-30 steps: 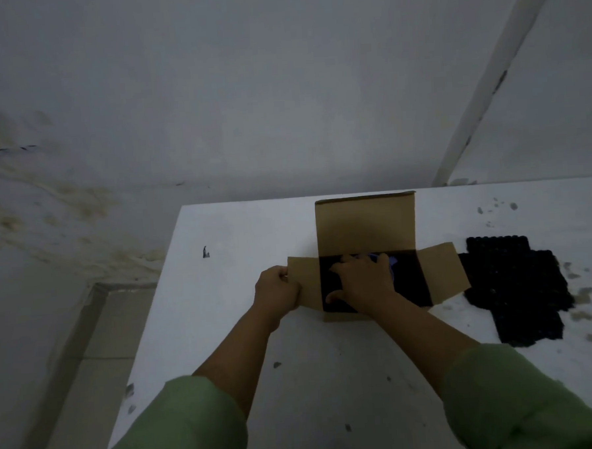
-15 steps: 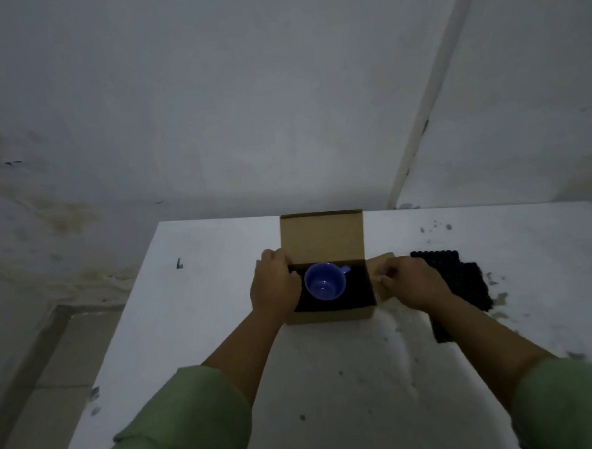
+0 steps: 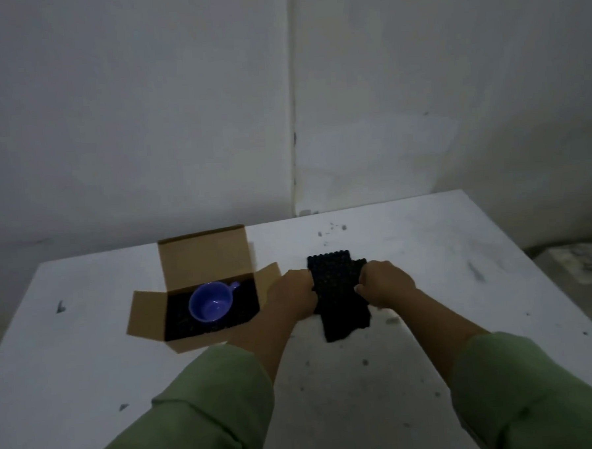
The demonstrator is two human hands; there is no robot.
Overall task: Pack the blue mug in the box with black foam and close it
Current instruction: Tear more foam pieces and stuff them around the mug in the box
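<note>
Dim grey walls stand behind a white, scuffed table (image 3: 430, 320). Toward its left sits the open cardboard box (image 3: 203, 256), back lid upright, side flaps spread. Inside, the blue mug (image 3: 211, 302) rests mouth-up on black foam lining (image 3: 176, 323), handle pointing back and right. Just right of the box, the left hand (image 3: 293, 298) curls its fingers round the left edge of a loose black foam sheet (image 3: 339, 297). The right hand (image 3: 385, 283) grips the sheet's right edge, fingers clamped. Green sleeves (image 3: 208, 411) cover both forearms.
</note>
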